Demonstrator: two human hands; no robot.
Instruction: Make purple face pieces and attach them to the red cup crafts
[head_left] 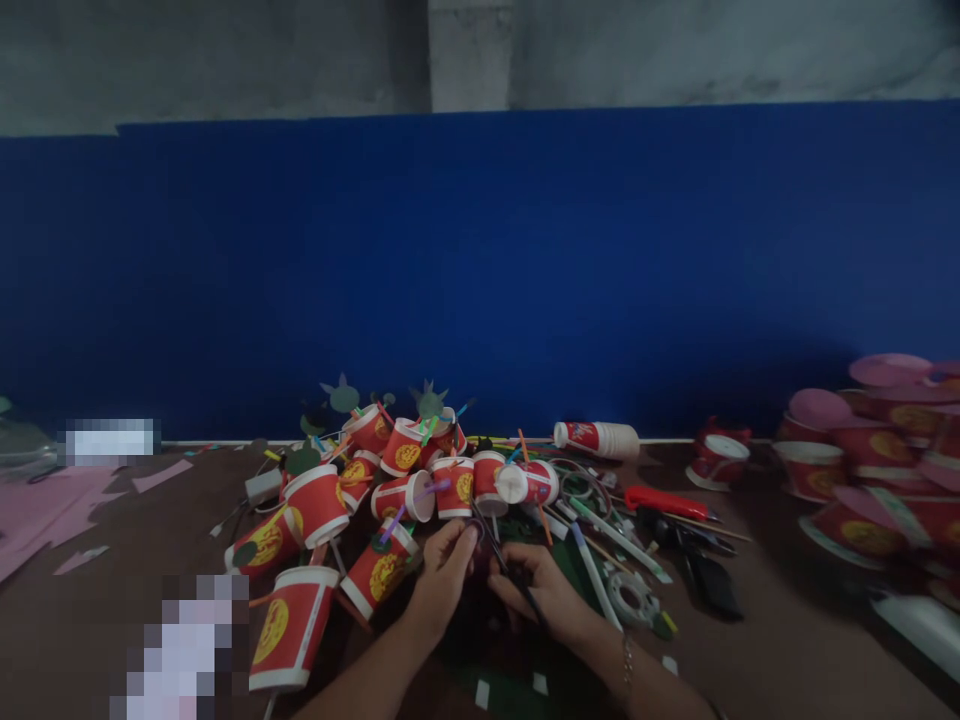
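My left hand [444, 568] is closed in a pinch, thumb against fingers; what it pinches is too dark and small to make out. Close beside it, my right hand [538, 585] grips a slim dark tool [517, 572] that slants up toward the left fingertips. Its exact kind does not show. Just beyond both hands lies a pile of red-and-white paper cups with straws stuck through them, among them a cup [453, 487] near the left fingertips. A dark green sheet [480, 650] and small white scraps lie under the hands.
At right are a red utility knife [666, 502], a roll of tape [632, 598], and a dark flat object [716, 585]. Stacked white cups [616, 440] lie at the back. More cups with pink discs [821, 408] crowd the far right. Pink paper [56, 505] covers the left. A blue panel [480, 270] stands behind.
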